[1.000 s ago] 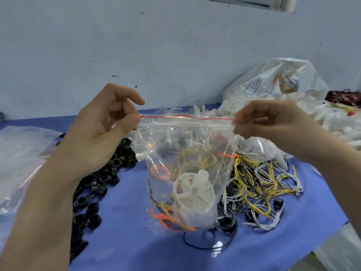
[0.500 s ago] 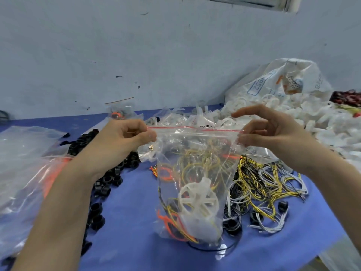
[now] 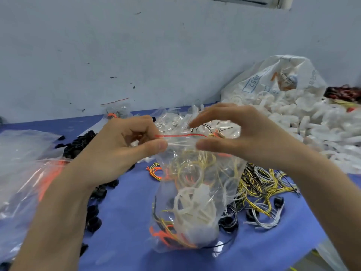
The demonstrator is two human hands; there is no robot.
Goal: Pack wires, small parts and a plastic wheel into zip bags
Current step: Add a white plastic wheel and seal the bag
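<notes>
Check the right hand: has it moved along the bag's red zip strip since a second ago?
Yes. The right hand has slid left along the red zip strip toward the left hand; only a short stretch of strip now shows between them.

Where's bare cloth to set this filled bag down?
Best patch: blue cloth between the black rings and the held zip bag. A second strip runs along the near edge below the bag. Crowded: wire bundles at right, white parts pile behind them, clear bags far left.
</notes>
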